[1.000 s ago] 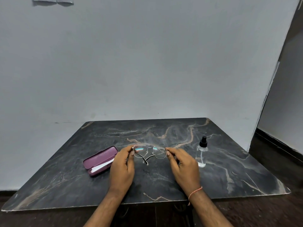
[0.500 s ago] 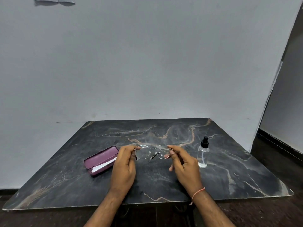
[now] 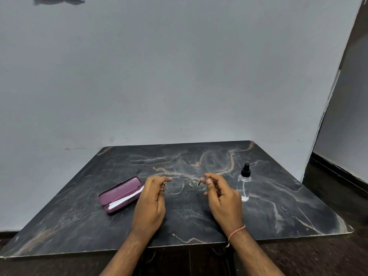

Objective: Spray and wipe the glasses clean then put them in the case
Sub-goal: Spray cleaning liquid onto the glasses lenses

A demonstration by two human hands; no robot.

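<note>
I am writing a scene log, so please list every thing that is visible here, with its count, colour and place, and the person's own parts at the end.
glasses: one, thin silver metal frame with clear lenses, held over the middle of the table between both hands
glasses case: one, purple, on the table left of the hands, slightly open
white cloth: one, white, sticking out of the case's gap
spray bottle: one, clear with black nozzle, upright on the table right of the hands
table: one, dark marble-patterned, against the wall
wall: one, grey-white, behind the table
left hand: one, pinches the frame's left end
right hand: one, pink thread at the wrist, pinches the frame's right end
</note>
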